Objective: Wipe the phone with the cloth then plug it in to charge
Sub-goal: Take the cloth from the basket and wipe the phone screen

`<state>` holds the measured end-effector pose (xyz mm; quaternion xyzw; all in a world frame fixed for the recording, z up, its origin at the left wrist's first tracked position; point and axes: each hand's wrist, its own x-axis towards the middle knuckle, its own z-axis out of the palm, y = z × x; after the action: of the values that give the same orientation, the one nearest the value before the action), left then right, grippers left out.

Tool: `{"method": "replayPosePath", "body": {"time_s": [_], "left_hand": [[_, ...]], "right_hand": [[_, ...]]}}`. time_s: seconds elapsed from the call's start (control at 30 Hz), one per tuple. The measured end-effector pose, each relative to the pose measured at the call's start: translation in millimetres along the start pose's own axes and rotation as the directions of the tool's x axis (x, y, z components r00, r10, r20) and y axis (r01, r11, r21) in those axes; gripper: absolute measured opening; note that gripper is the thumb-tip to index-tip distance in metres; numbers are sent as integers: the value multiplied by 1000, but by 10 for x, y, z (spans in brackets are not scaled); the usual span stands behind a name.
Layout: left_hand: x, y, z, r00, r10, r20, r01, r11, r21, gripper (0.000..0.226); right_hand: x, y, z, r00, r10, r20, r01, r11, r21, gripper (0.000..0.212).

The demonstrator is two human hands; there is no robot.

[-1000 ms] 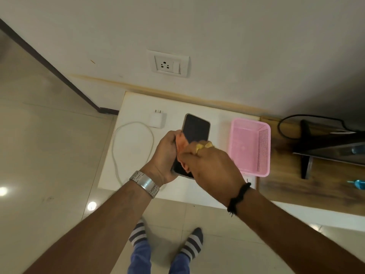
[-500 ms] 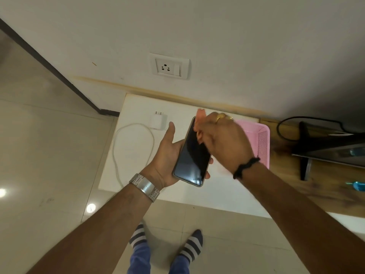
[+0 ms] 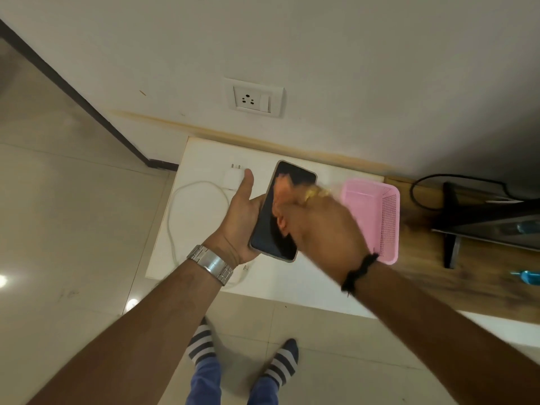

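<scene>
My left hand [image 3: 244, 217] cradles a dark-screened phone [image 3: 267, 229] from below, thumb up, over the white table [image 3: 204, 153]. My right hand [image 3: 321, 229] is blurred with motion and presses an orange cloth [image 3: 282, 185] on the upper part of the screen. The cloth is mostly hidden under the fingers. A white charger plug [image 3: 232, 178] lies on the table behind my left thumb, and its white cable [image 3: 187, 191] loops to the left. A white wall socket [image 3: 253, 97] sits above the table.
A pink plastic basket [image 3: 380, 211] stands at the table's right end. Beyond it is a wooden surface [image 3: 467, 282] with a dark stand [image 3: 451, 229] and a black cable [image 3: 420, 185]. Tiled floor and my striped socks are below.
My right hand with the cloth went from the phone's lower end up to its top edge, then back down onto the upper screen. The left hand keeps holding the phone.
</scene>
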<state>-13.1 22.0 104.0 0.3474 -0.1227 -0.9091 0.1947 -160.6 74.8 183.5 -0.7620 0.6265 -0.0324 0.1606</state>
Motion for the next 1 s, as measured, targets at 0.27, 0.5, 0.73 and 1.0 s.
{"method": "replayPosePath", "body": {"time_s": [0.27, 0.5, 0.73, 1.0], "left_hand": [[-24, 24, 19, 997, 44, 61, -46, 999, 27, 101], [-26, 23, -35, 998, 62, 9, -63, 998, 26, 97], [2, 8, -18, 997, 66, -32, -66, 998, -6, 99], [14, -103, 74, 998, 38, -41, -39, 999, -2, 101]], "right_hand": [[142, 349, -166, 990, 57, -129, -68, 994, -83, 32], [-302, -97, 36, 981, -176, 77, 170, 982, 84, 21], [-202, -19, 53, 995, -89, 43, 90, 995, -33, 28], [84, 140, -45, 995, 37, -95, -40, 999, -30, 37]]}}
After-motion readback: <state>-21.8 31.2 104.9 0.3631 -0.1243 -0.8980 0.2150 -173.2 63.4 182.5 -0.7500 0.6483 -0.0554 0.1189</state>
